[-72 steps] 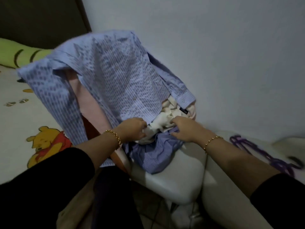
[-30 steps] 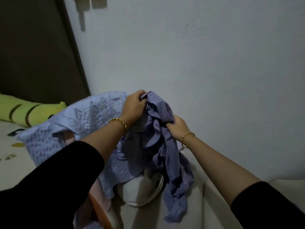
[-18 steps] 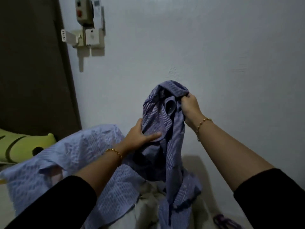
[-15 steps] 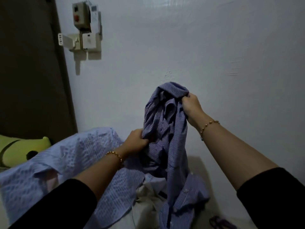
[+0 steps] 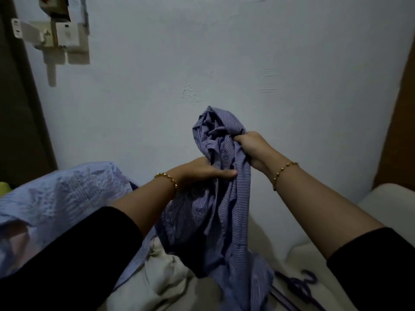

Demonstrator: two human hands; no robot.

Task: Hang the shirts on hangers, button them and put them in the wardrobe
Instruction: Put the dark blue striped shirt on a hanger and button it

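A crumpled purple striped shirt (image 5: 226, 198) hangs in front of the wall, held up by both hands. My right hand (image 5: 251, 149) grips a bunch of its fabric near the top. My left hand (image 5: 202, 172) holds the shirt lower down on its left side, thumb lying across the cloth. The shirt's lower end drapes onto the pile below. A light blue patterned shirt (image 5: 62, 203) lies spread at the left. Purple hangers (image 5: 298, 288) lie at the lower right.
A cream garment (image 5: 161, 274) sits under the hanging shirt. A white cushioned surface (image 5: 386, 198) runs along the right. Switch boxes (image 5: 58, 30) are fixed on the wall at the upper left, beside a dark door frame (image 5: 20, 113).
The purple striped shirt was pulled out of the pile and lifted. My right hand took its top. My left hand shifted along its left side and now grips with the thumb across it.
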